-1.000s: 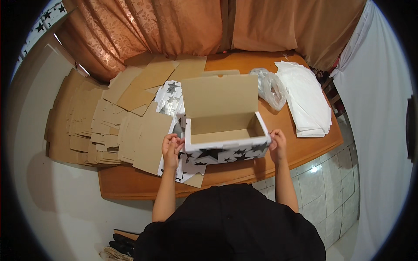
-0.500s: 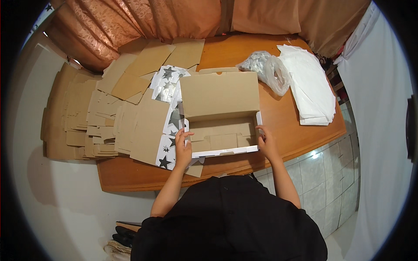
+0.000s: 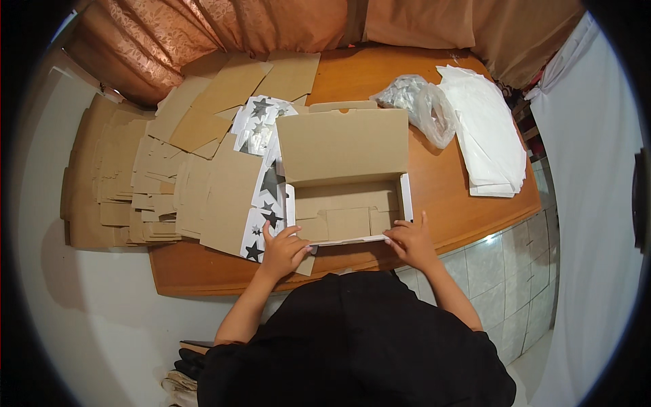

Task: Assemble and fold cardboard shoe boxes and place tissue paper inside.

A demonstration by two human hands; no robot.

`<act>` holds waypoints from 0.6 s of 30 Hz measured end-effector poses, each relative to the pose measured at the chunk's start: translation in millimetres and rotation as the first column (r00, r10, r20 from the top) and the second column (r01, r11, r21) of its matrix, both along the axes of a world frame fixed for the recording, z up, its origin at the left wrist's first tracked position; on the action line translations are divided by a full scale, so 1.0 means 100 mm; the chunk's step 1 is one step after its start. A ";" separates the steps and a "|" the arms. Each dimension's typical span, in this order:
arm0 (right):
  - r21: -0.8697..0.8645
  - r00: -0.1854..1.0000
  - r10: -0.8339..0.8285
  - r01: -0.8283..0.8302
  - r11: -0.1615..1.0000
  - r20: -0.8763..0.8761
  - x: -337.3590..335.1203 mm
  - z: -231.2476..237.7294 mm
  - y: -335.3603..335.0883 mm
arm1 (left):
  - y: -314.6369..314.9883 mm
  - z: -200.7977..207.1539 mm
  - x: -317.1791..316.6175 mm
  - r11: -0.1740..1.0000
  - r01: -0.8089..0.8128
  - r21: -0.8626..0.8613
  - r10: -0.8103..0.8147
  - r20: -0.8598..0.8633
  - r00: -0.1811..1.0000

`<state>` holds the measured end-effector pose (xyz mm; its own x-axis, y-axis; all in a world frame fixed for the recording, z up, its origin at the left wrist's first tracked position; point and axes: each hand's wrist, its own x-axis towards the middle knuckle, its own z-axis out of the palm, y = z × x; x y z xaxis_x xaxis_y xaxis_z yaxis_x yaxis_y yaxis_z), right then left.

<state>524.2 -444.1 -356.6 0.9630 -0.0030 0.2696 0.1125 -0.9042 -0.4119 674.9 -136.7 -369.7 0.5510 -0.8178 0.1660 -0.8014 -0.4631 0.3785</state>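
Observation:
An open cardboard box (image 3: 344, 146) stands in front of me on the table, brown inside with white outer sides. Its lid is raised at the back, and flat flaps show on its floor. My left hand (image 3: 281, 252) grips the front left corner, its fingertips along the low front wall. At the front right corner, my right hand (image 3: 413, 243) pinches the same wall, one finger raised. The outer faces of both hands' fingertips partly hide the corners.
Flat brown cardboard pieces (image 3: 229, 193) lie in overlapping piles at left, beside white star-printed card (image 3: 271, 180). A clear plastic bag (image 3: 417, 105) with silvery contents and a stack of white sheets (image 3: 485, 136) sit back right. The wooden table (image 3: 468, 207) has a curved front edge.
Both my hands have slid from the box's sides to the corners of its front wall. The front wall now looks thinner and more edge-on.

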 end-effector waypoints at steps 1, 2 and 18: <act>0.018 0.976 0.027 -0.023 1.000 -0.218 0.06 0.21 -0.05 | -0.03 0.12 0.04 1.000 -0.005 0.004 0.005 0.000 1.000; 0.035 0.904 0.044 -0.032 0.999 -0.424 0.13 0.39 -0.08 | -0.13 0.33 0.08 0.996 0.053 0.067 -0.047 -0.079 0.996; -0.006 0.335 0.038 -0.128 0.992 -0.941 1.17 -0.45 0.30 | -1.24 -0.43 0.36 0.530 0.268 0.805 0.148 -0.398 0.905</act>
<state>641.6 -413.7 -401.2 0.5749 0.0668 -0.8155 -0.2307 -0.9430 -0.2398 711.0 -260.4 -412.8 0.3348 -0.4903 -0.8047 -0.7242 -0.6802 0.1131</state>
